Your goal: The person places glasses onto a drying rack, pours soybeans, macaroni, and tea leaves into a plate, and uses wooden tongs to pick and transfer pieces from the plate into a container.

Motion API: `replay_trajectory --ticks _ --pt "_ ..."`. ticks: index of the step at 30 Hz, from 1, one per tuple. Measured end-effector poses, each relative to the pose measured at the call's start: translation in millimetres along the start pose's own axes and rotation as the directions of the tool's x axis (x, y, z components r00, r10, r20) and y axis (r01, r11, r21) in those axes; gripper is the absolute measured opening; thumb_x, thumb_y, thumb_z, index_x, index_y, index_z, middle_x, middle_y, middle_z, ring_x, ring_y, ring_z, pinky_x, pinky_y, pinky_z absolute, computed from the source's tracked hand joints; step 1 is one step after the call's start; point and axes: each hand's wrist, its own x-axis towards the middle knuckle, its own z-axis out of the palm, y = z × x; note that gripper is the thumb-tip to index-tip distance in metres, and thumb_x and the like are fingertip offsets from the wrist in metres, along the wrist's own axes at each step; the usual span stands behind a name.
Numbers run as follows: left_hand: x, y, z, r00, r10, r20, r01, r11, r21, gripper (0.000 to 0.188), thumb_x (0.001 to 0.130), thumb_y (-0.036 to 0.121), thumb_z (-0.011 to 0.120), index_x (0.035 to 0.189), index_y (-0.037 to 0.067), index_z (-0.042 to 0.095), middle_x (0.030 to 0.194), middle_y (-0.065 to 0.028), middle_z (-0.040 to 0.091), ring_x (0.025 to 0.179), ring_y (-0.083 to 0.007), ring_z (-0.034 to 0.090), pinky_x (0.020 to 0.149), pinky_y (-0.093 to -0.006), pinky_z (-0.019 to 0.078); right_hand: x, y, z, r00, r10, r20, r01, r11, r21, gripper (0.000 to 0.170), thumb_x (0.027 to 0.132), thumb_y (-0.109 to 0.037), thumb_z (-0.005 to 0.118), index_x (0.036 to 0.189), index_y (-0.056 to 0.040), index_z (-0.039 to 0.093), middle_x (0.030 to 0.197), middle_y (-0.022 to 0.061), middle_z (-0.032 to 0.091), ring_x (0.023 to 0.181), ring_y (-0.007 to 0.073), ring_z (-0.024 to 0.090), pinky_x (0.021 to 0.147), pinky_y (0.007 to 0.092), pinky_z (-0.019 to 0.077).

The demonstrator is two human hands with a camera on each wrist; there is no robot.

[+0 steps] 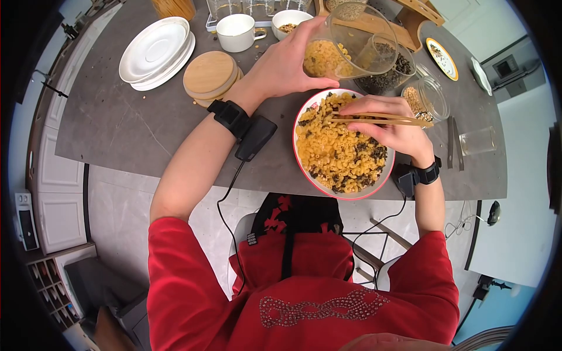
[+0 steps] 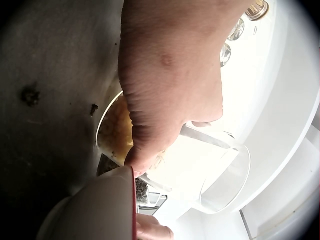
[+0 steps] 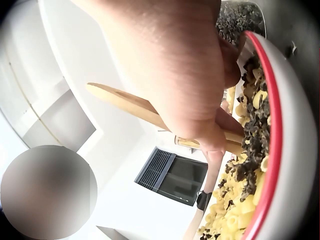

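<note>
My left hand (image 1: 293, 64) grips a clear glass jar (image 1: 366, 26), thumb low on its side. Yellow macaroni (image 1: 325, 58) lies inside the jar, which leans beside the far rim of a large bowl. That white bowl (image 3: 295, 135) has a red rim and holds macaroni mixed with dark, shrivelled bits (image 1: 377, 153). Over the bowl's right half, my right hand (image 1: 395, 126) holds wooden tongs (image 1: 410, 120) between thumb and fingers. The tongs' tips reach down to the macaroni in the right wrist view, partly hidden by the fingers.
Behind the bowl stands a glass jar of dark bits (image 1: 383, 79); right of it, an open jar of pale pieces (image 1: 430, 99). Metal tweezers (image 1: 455, 143) and a glass (image 1: 477, 141) lie further right. Stacked plates (image 1: 155, 52), wooden lids (image 1: 211, 73) and a white cup (image 1: 235, 32) are left.
</note>
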Motion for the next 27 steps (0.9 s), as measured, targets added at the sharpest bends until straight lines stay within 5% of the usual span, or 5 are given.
replay_trajectory --ticks 4,27 --pt "2.2 -3.5 1.7 0.995 0.085 -0.044 -0.084 0.996 0.023 0.114 0.072 0.053 0.092 0.157 0.012 0.030 0.148 -0.0237 0.053 0.131 -0.0437 0.059 0.105 -0.0497 0.0532 -1.9 2.2 -0.7 0.999 0.032 0.016 -0.031 1.000 -0.002 0.024 0.088 -0.015 0.083 0.107 -0.0026 0.076 0.101 0.0112 0.078 0.089 0.0291 0.076 0.080 0.0368 0.0596" --pt "2.4 -6.0 2.0 0.997 0.073 -0.031 -0.072 0.997 0.024 0.114 0.072 0.055 0.091 0.157 0.011 0.030 0.149 -0.0240 0.052 0.129 -0.0441 0.059 0.104 -0.0494 0.0540 3.3 -4.4 2.1 0.994 -0.112 0.020 0.112 0.993 -0.036 0.028 0.087 -0.009 0.077 0.115 -0.0034 0.075 0.120 0.0109 0.074 0.107 0.0320 0.073 0.091 0.0399 0.0602"
